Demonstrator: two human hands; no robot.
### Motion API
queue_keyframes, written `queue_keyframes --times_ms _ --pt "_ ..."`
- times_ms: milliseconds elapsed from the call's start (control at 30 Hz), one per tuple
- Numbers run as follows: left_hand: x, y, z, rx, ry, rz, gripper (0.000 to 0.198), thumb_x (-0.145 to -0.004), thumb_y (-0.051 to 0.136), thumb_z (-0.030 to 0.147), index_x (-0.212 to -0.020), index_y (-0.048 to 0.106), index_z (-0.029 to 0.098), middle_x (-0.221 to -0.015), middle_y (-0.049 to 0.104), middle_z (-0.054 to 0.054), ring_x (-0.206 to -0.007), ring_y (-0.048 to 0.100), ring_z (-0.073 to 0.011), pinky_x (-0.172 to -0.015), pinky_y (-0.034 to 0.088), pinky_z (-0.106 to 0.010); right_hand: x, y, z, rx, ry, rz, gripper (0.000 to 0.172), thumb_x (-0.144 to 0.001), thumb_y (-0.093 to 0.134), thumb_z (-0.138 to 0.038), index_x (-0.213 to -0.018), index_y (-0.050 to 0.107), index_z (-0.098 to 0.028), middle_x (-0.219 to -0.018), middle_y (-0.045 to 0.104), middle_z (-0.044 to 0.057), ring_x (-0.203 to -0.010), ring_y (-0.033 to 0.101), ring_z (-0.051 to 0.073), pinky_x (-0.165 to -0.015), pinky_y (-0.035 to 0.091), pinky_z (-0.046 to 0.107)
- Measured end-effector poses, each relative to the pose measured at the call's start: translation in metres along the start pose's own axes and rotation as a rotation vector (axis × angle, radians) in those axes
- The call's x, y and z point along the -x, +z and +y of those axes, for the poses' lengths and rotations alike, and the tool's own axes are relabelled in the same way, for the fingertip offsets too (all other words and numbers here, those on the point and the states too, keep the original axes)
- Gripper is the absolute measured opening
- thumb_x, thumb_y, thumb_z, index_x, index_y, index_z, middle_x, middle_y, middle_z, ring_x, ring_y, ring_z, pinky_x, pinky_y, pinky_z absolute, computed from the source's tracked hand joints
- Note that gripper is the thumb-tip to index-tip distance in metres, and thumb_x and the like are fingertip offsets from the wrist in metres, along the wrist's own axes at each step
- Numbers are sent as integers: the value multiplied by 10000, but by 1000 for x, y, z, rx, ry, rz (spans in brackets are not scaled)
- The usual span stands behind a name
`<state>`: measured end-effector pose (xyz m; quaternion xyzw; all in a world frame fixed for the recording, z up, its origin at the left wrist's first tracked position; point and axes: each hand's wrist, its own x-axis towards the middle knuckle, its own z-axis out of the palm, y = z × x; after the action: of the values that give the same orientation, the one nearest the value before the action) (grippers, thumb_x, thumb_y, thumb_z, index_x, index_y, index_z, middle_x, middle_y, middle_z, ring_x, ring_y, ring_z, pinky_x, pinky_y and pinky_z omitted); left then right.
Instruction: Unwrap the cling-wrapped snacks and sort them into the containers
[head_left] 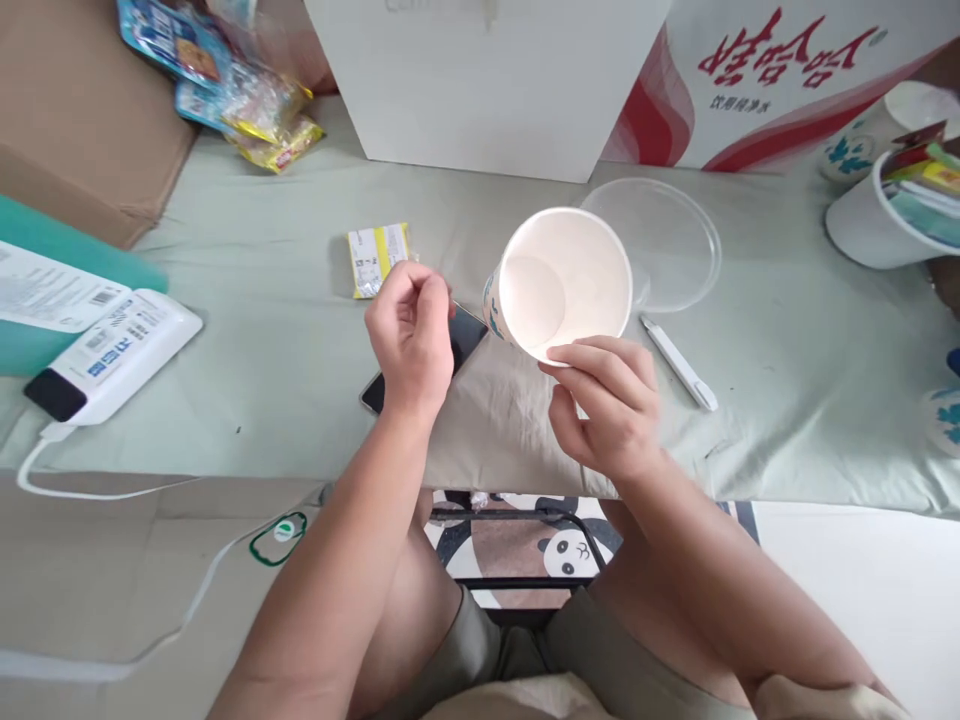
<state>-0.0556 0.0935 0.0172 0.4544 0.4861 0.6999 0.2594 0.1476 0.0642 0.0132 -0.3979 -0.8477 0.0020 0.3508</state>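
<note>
Paper cup (562, 285) sits at frame ctr, tilted w/ mouth toward camera (inside bare), its near rim pinched by right hand (607, 405). Left hand (409, 335) is curled shut above phone (471, 338), left of ctr; can't tell if it holds anything.

**Bright, soft, even light**

Shadows are faint and short on the cloth (300, 330). Inside of the paper cup (566, 280) nearly washed out, and the white floor (862, 590) at lower right is blown too. Left hand (409, 335) slightly soft. Centre sharp. Edges bend from the wide lens.
</note>
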Motion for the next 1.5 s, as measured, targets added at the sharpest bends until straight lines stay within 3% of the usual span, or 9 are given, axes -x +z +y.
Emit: queue_keyframes --times_ms 133,267,367,500,667,900,1067,1267,1500 --pt "-10 -21 1 -10 -77 96 270 -911 566 154 -648 545 211 -603 512 23 -594 481 -109 -594 395 -272 -28 19 -11 56 -31 -110 263 -946 553 -148 -1093 750 -239 -1144 781 89 -1131 690 277 -939 524 451" --pt "-18 -43 7 -7 -172 146 264 -889 591 245 -636 525 210 -608 510 23 -612 491 -117 -609 399 -257 -51 16 -25 215 -75 -285 188 -974 579 -232 -933 763 -222 -1404 675 137 -1345 590 388 -982 475 546" --pt "-24 -60 9 50 -216 173 275 -895 562 244 -629 506 205 -622 493 20 -637 482 -119 -647 407 -248 -70 5 -41 213 -152 -252 177 -965 610 -277 -850 730 -216 -1439 638 158 -1398 546 438 -1049 411 623" --pt "-31 -79 11 172 -311 257 269 -900 537 237 -635 504 203 -643 479 14 -647 465 -123 -636 397 -243 -111 16 -61 82 -214 -228 139 -961 586 -276 -1044 687 -230 -1353 666 155 -1388 567 388 -1068 452 568" --pt "-40 -99 14 264 -403 300 246 -909 505 259 -669 514 208 -650 471 12 -637 455 -130 -630 398 -255 -196 96 -74 -150 -270 -310 306 -944 530 -309 -1211 637 -205 -1347 640 168 -1248 633 307 -1076 513 488" --pt "-50 -111 7 394 -493 303 241 -900 516 262 -669 537 196 -647 481 6 -654 454 -130 -632 373 -259 -351 260 -100 -17 -143 -338 507 -912 531 -272 -1414 499 -211 -1483 541 138 -1416 482 291 -1193 423 458" --pt "-60 -117 4 424 -583 253 264 -896 514 313 -663 513 189 -640 469 3 -656 428 -130 -641 359 -270 -439 341 -121 -59 -20 -410 835 -836 539 -361 -1583 283 -92 -1656 398 159 -1530 383 240 -1303 315 438" --pt "-76 -132 4 432 -677 169 244 -864 515 346 -671 510 196 -653 478 -9 -663 422 -141 -630 349 -285 -459 386 -102 -51 130 -585 1049 -766 629 -434 -1644 139 -139 -1517 542 180 -1345 542 304 -1183 400 558" --pt "-75 -146 2 453 -642 189 235 -865 517 317 -661 503 200 -639 449 6 -656 412 -132 -633 352 -274 -432 378 -101 66 62 -669 996 -762 665 -389 -1641 246 -180 -1566 478 206 -1385 545 406 -1183 422 560"
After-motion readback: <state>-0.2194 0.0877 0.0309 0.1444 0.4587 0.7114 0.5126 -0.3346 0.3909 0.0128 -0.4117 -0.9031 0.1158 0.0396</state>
